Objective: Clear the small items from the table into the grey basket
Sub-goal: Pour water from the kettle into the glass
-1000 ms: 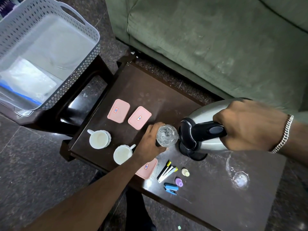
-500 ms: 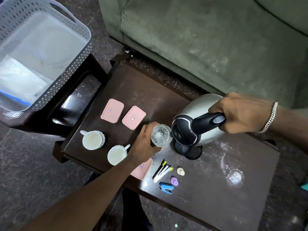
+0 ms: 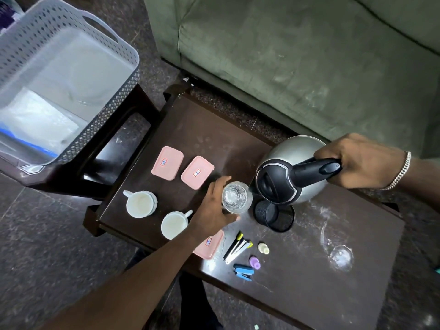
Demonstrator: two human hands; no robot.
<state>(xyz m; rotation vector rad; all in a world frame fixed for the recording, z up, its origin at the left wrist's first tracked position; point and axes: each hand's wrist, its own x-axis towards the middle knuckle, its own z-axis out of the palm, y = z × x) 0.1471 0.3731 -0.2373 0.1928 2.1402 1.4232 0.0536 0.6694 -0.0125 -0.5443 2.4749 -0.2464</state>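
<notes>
The kettle (image 3: 295, 160) is brushed metal with a glossy black plastic handle, the glass (image 3: 237, 197) clear and patterned, the 2 cups (image 3: 140, 204) glazed white, the basket (image 3: 71, 75) perforated matt grey plastic, the bench (image 3: 309, 277) dark, smudged gloss, the sofa (image 3: 297, 55) worn green cloth.

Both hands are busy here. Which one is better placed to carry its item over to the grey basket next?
Probably the left hand: it grips the small glass and lies nearer the grey basket, which stands off to the left. The right hand holds the kettle at the far side.
</notes>
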